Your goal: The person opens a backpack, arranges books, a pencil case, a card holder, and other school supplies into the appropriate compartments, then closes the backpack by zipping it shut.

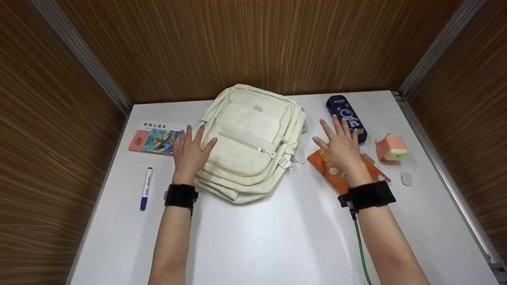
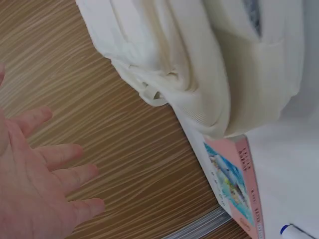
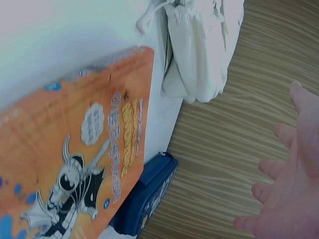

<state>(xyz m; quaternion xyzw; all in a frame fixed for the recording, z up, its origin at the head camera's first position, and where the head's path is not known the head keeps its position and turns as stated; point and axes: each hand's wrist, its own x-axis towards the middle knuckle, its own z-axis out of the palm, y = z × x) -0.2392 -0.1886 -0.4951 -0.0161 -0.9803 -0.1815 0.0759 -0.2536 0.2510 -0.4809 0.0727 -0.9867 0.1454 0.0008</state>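
A cream backpack (image 1: 249, 138) lies on the white table, its zipped front facing up. My left hand (image 1: 190, 152) is spread over the backpack's left edge and overlaps a pink book (image 1: 154, 141) with a blue picture. Fingers apart, my right hand (image 1: 344, 148) hovers over an orange book (image 1: 336, 174) and the lower end of a navy pencil case (image 1: 346, 116). Both palms are free of any object; the left wrist view shows the left hand (image 2: 45, 184) with straight fingers, and the right wrist view shows the right hand (image 3: 289, 184) held away from the book.
A white marker with blue ends (image 1: 146, 189) lies at the left. Toward the right edge stand a pink and yellow pencil sharpener (image 1: 391, 149) and a small white eraser (image 1: 406, 179). Wood-patterned panels (image 1: 269, 47) enclose the back and sides. A green cable (image 1: 361, 249) trails from the right wristband.
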